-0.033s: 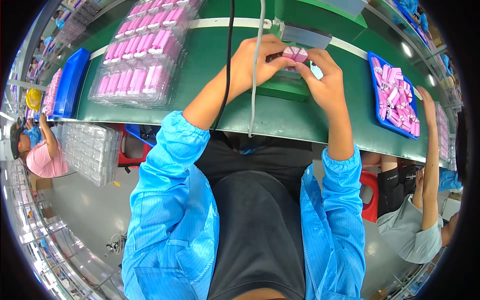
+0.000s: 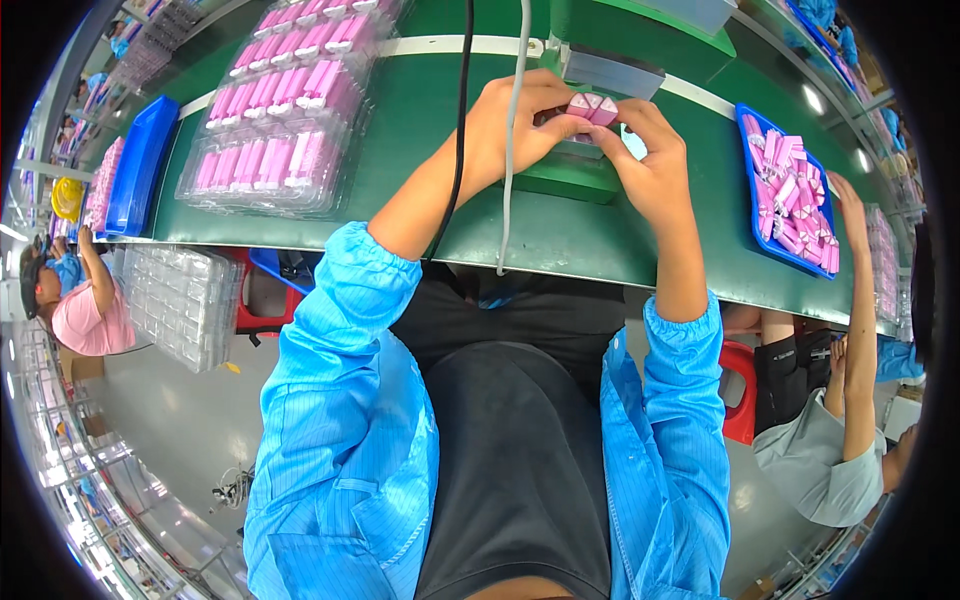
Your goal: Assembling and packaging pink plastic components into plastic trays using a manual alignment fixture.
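Floor's [image 2: 180, 400] grey and kinda shiny, with light bouncing off it in patches. The tabletop [image 2: 600, 235] is green, with a pale strip [image 2: 440, 45] running along it well back from the near edge. One red stool [image 2: 246, 317] pokes out by that near edge toward the left corner, another red stool [image 2: 740, 425] toward the right. Bunch of metal racks [image 2: 70, 475] down past the left corner. Bright spots [image 2: 813, 98] beyond the far right corner, can't tell if lamps or reflections.
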The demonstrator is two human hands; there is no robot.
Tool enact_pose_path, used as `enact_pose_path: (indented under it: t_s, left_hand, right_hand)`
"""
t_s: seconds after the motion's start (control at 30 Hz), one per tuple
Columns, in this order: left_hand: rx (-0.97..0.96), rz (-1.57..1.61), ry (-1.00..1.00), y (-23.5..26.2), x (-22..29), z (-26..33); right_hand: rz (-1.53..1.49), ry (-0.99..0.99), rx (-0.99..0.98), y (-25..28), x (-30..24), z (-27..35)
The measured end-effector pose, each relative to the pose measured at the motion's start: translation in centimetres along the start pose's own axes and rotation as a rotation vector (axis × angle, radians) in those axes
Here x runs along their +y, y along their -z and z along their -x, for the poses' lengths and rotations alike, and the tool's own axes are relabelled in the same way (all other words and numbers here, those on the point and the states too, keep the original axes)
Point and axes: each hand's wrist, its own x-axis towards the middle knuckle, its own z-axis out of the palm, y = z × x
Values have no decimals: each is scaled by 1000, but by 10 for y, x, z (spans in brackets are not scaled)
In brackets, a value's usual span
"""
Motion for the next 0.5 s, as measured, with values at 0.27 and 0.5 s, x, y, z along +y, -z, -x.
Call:
enact_pose_path:
  t_s: [0.27, 0.5]
  left_hand:
    - [52, -25, -15, -6, -6, 4]
    - [1, 116, 5, -8, -14, 8]
  right_hand:
    - [39, 22, 13, -2, 1, 0]
    - [62, 23, 19, -3, 1, 1]
